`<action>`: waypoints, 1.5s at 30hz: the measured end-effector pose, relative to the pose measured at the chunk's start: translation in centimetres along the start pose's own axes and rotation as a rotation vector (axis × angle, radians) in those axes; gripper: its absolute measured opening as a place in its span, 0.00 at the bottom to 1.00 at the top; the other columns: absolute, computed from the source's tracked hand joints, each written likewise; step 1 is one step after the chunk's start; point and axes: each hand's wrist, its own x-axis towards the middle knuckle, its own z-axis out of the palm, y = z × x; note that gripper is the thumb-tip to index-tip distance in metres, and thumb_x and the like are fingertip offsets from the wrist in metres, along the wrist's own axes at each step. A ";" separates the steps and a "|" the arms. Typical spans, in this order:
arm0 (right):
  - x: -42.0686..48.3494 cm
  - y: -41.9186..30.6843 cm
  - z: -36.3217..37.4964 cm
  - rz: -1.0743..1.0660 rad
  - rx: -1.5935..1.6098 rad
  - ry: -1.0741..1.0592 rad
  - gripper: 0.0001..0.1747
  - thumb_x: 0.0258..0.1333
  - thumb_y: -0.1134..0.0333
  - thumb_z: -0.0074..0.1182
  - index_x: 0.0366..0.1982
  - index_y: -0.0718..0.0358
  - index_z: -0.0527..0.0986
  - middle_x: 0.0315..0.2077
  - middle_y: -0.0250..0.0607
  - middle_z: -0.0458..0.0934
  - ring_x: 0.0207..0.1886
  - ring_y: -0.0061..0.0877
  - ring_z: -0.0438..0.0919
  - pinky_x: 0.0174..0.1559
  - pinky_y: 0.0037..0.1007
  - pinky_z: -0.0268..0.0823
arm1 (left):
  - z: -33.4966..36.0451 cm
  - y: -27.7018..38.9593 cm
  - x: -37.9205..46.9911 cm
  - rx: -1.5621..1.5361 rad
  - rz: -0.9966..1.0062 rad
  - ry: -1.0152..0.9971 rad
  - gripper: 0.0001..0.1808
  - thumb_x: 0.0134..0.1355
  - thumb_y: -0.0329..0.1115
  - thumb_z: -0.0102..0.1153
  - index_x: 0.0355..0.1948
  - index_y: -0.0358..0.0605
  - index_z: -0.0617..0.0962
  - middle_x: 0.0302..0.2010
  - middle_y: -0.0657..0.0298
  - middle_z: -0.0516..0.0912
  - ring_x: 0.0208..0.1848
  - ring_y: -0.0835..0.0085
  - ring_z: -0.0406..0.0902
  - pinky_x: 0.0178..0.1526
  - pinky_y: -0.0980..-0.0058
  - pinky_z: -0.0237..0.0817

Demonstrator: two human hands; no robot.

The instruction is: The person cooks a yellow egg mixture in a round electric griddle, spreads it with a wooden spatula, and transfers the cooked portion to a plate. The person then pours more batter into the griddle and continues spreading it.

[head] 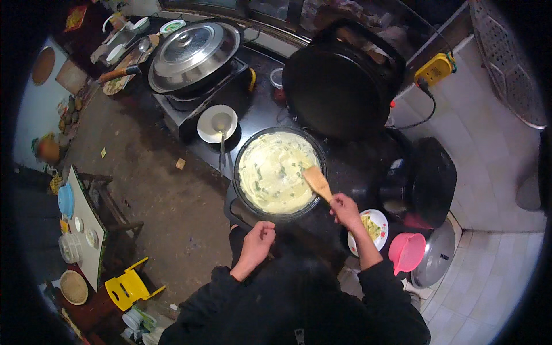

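Observation:
Pale yellow batter with green flecks (276,185) covers the round plate of an electric griddle (236,199), whose dark lid (336,92) stands raised behind it. My right hand (346,212) grips the handle of a wooden spatula (318,181). The spatula's blade lies over the right side of the batter. Just off the griddle's near edge is my left hand (258,241), fingers curled, with nothing visible in it. Partly behind my right forearm, a white plate (383,220) carries a piece of yellow-green pancake (373,228).
A white bowl (207,125) with a spoon stands left of the griddle. Beyond it, a lidded wok (194,56) sits on a stove. At right are a pink plastic scoop (407,250), a metal lid (435,258) and a black appliance (422,181). A yellow power strip (433,71) hangs by the wall.

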 end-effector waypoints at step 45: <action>-8.5 3.0 9.0 -0.048 0.560 -0.048 0.10 0.64 0.71 0.51 0.45 0.65 0.77 0.35 0.38 0.82 0.31 0.21 0.80 0.37 0.25 0.73 | -5.0 2.2 3.1 1.129 0.567 -0.139 0.24 0.62 0.29 0.55 0.60 0.60 0.76 0.34 0.55 0.76 0.38 0.53 0.77 0.37 0.56 0.69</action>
